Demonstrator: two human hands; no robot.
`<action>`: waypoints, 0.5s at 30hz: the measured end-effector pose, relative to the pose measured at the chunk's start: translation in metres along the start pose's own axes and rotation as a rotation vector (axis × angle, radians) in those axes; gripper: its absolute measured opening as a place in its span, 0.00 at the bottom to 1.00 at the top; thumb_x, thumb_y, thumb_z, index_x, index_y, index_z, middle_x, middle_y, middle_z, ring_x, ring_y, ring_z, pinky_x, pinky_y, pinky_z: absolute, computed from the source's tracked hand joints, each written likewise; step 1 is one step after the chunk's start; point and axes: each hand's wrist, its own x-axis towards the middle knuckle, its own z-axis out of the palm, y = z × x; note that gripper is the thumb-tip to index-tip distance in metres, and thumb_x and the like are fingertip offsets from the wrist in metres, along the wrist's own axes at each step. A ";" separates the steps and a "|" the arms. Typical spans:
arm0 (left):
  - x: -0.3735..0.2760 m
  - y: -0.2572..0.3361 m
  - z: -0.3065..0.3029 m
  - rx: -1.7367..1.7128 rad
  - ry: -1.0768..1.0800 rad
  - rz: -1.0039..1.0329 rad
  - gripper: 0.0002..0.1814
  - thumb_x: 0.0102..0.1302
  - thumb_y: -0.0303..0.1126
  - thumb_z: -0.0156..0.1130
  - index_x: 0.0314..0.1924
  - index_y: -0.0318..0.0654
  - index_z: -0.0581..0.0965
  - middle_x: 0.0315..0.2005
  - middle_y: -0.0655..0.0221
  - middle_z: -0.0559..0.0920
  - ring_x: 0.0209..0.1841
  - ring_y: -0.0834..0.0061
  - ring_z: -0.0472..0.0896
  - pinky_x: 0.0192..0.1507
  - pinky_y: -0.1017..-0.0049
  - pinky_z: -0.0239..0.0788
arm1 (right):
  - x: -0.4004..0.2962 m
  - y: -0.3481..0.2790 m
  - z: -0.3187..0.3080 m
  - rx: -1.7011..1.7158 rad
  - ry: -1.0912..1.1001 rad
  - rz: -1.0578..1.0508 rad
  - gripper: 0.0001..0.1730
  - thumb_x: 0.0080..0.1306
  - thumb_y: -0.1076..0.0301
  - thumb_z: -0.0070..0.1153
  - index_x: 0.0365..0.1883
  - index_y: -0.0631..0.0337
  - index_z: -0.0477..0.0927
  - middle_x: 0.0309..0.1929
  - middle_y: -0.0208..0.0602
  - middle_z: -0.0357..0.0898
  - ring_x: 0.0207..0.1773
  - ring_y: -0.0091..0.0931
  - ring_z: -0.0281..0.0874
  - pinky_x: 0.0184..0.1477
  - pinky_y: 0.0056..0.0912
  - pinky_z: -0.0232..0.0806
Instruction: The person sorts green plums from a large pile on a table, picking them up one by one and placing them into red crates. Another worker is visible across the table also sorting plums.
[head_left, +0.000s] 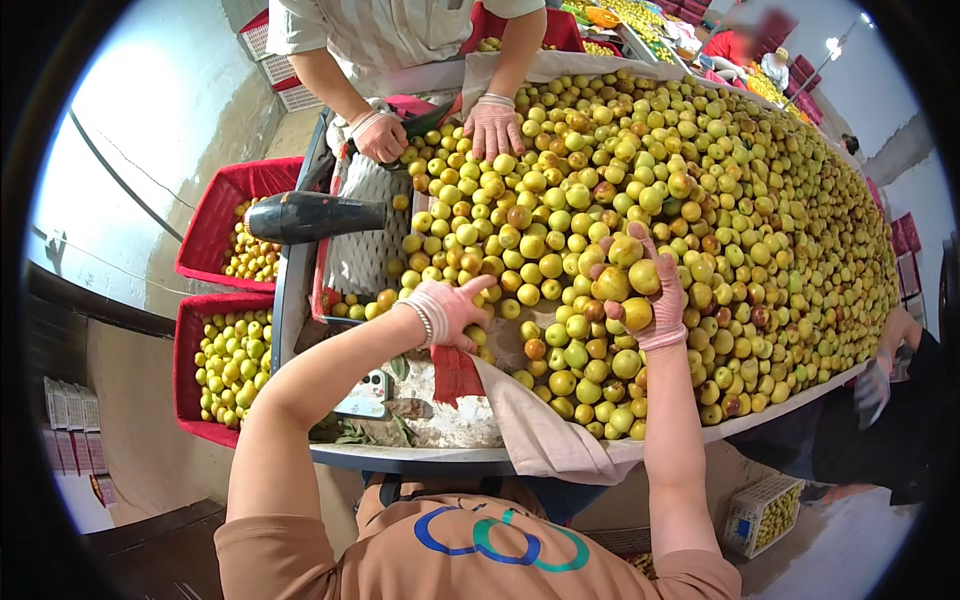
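Observation:
My left hand (448, 309), in a thin striped glove, rests at the near left edge of a heap of yellow-green jujubes (555, 199). Its index finger and thumb are spread, touching fruit at the edge. My right hand (667, 300), gloved alike, is turned up over the heap and cradles several larger jujubes (613, 283) between palm and fingers. Some of them show brown patches. Beside my left hand a perforated pale chute liner (364, 259) slopes within a red-edged frame. A black tapered object (315, 217) lies across it.
Opposite, a co-worker's gloved hands (491, 127) touch the heap's far-left edge. Red-lined crates (187, 360) of fruit stand left of the table. A phone (367, 394), leaves and a beige cloth (551, 427) lie along the near edge. Another person's gloved hand (872, 390) is at right.

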 end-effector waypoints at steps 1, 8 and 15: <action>-0.005 -0.005 0.002 -0.005 -0.018 -0.031 0.26 0.58 0.60 0.65 0.56 0.66 0.80 0.77 0.68 0.49 0.48 0.58 0.84 0.50 0.60 0.75 | 0.000 0.001 -0.002 0.038 -0.031 0.002 0.31 0.68 0.46 0.59 0.66 0.45 0.69 0.63 0.47 0.69 0.59 0.49 0.73 0.31 0.49 0.84; -0.031 -0.042 0.010 -0.075 0.059 -0.137 0.28 0.61 0.61 0.61 0.59 0.65 0.79 0.76 0.65 0.53 0.55 0.56 0.81 0.54 0.61 0.74 | -0.003 -0.001 -0.002 0.011 -0.014 0.004 0.32 0.69 0.45 0.57 0.68 0.43 0.66 0.65 0.48 0.68 0.58 0.46 0.75 0.29 0.44 0.83; -0.018 -0.046 -0.007 -0.091 0.410 -0.188 0.15 0.65 0.50 0.57 0.38 0.52 0.85 0.40 0.69 0.85 0.41 0.61 0.85 0.43 0.61 0.77 | 0.000 -0.003 0.000 0.004 0.010 0.007 0.33 0.68 0.45 0.59 0.67 0.43 0.68 0.63 0.44 0.70 0.55 0.45 0.76 0.27 0.43 0.82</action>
